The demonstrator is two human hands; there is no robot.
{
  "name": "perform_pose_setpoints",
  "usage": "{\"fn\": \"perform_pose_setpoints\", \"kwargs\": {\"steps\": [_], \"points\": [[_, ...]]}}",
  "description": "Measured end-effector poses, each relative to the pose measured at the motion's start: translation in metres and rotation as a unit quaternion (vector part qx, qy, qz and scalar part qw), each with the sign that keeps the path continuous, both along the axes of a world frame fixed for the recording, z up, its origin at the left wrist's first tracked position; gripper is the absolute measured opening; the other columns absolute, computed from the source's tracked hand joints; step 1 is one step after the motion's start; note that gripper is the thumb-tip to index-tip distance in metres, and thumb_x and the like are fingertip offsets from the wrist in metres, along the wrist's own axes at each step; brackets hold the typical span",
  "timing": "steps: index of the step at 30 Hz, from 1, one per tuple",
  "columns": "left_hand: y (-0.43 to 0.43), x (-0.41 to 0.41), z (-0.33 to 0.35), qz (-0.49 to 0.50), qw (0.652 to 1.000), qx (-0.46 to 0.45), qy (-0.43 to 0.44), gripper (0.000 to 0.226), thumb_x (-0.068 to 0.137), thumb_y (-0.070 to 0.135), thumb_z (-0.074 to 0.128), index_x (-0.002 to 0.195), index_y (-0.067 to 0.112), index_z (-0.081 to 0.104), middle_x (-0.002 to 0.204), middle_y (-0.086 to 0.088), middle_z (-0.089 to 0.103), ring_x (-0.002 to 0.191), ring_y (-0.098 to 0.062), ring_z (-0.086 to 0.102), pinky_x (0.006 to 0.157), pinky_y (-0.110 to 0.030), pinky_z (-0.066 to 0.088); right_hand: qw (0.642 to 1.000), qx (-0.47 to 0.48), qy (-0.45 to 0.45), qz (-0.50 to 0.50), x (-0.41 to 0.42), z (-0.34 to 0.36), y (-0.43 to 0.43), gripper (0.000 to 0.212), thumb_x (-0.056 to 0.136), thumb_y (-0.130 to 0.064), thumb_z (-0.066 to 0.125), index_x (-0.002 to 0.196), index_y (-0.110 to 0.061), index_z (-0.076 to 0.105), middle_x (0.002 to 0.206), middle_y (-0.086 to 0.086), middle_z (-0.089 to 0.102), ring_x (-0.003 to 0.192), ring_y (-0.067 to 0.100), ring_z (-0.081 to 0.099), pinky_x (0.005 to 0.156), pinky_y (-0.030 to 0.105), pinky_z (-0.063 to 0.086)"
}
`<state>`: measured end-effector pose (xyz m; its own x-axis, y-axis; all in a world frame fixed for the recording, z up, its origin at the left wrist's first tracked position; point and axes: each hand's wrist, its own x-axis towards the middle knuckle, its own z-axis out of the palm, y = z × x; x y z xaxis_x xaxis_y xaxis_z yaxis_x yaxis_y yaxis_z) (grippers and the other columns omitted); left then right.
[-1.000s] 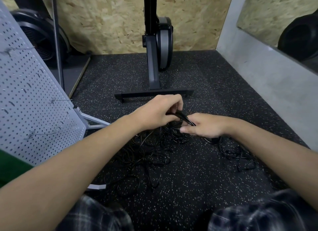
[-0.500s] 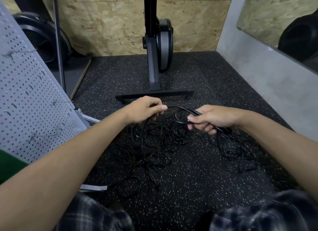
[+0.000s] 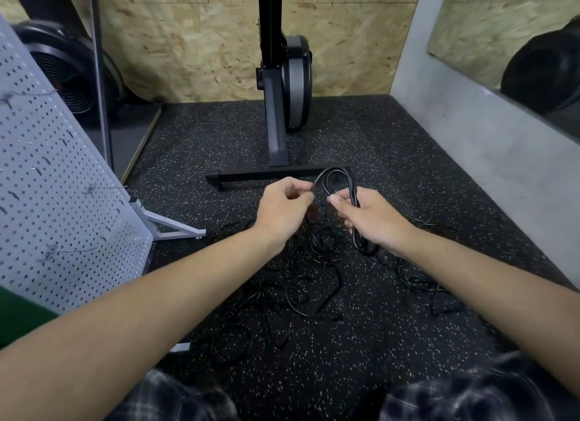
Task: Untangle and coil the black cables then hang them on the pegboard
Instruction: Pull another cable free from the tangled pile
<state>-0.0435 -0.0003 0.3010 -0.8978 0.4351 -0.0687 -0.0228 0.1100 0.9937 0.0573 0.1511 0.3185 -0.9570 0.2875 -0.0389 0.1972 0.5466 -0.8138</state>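
Observation:
A tangle of thin black cables lies on the speckled black floor in front of my knees. My right hand grips a thicker black cable, and a doubled loop of it arches up from that fist toward my left hand, which pinches the loop's other side between thumb and fingers. Both hands are lifted above the pile. The grey pegboard leans at the left, with thin wire hooks sticking out of it.
A black machine stand with a crossbar foot rests on the floor just beyond my hands. The pegboard's metal foot juts out at the left. A grey wall runs along the right; a fan sits back left.
Both hands have risen from the pile and drawn the thick cable up. The loop between them now stands taller, and my hands sit closer together than half a second ago.

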Motion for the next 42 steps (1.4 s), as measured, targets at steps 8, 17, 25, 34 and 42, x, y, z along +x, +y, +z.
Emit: {"fn": "perform_pose_setpoints", "kwargs": {"steps": [8,17,25,34,42], "points": [[0.001,0.018,0.007,-0.092,0.986,0.1,-0.097,0.041,0.093,-0.011,0.069,0.13,0.008,0.068,0.097,-0.014,0.071,0.083,-0.02,0.074,0.073,-0.031,0.063,0.992,-0.103,0.02,-0.071,-0.003,0.0,0.003,0.032,0.106,-0.038,0.06,0.102,-0.011,0.077,0.073,-0.01,0.071,0.06,-0.004,0.06,0.067,0.022,0.047],[-0.003,0.022,0.008,-0.072,0.994,0.083,-0.026,0.013,0.084,-0.001,0.083,0.095,0.0,0.079,0.086,-0.016,0.079,0.077,-0.019,0.077,0.072,-0.026,0.062,0.982,-0.175,0.027,-0.064,-0.001,0.009,-0.008,0.013,0.101,-0.034,0.069,0.106,-0.023,0.075,0.071,-0.012,0.075,0.074,0.004,0.069,0.077,0.026,0.053],[0.002,0.029,0.002,-0.128,0.99,0.035,-0.04,0.018,0.101,0.017,0.068,0.097,-0.001,0.067,0.08,-0.009,0.075,0.078,-0.02,0.077,0.08,-0.042,0.063,0.969,-0.234,0.036,-0.075,-0.002,0.016,-0.011,0.016,0.104,-0.024,0.067,0.099,-0.01,0.071,0.079,0.003,0.071,0.069,0.015,0.069,0.068,0.034,0.061],[0.006,0.04,-0.01,-0.272,0.96,-0.039,-0.051,0.021,0.106,0.009,0.056,0.125,0.019,0.057,0.123,-0.007,0.074,0.116,-0.017,0.071,0.105,-0.043,0.053,0.928,-0.301,0.128,-0.177,-0.007,0.021,-0.009,0.019,0.108,-0.018,0.058,0.091,-0.013,0.065,0.08,0.002,0.069,0.078,0.015,0.067,0.078,0.032,0.058],[0.01,0.052,-0.024,-0.303,0.952,-0.032,-0.025,0.012,0.106,0.013,0.058,0.109,0.019,0.049,0.118,-0.015,0.075,0.107,-0.016,0.067,0.104,-0.036,0.05,0.903,-0.335,0.156,-0.218,-0.011,0.022,-0.008,0.023,0.108,-0.018,0.059,0.087,-0.009,0.06,0.071,0.002,0.058,0.06,0.011,0.059,0.085,0.044,0.062]]}}
